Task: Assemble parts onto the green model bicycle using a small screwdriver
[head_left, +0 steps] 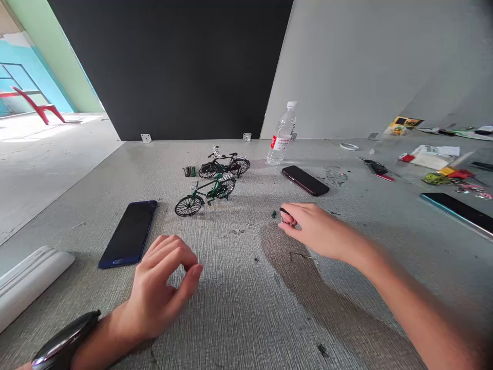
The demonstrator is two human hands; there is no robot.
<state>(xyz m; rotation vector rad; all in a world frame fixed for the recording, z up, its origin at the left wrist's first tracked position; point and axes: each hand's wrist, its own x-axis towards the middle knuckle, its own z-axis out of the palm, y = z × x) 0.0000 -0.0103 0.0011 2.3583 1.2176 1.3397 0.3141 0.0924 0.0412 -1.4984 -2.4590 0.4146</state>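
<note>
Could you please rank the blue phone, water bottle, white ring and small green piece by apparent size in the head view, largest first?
1. Blue phone, nearest the camera
2. Water bottle
3. White ring
4. Small green piece, beside the right hand

- I've got the left hand (165, 282) loosely curled on the near side of the green bicycle (210, 193).
- My right hand (308, 226) is pinched up, over to that bicycle's right, forearm (379, 264) stretched out.
</note>
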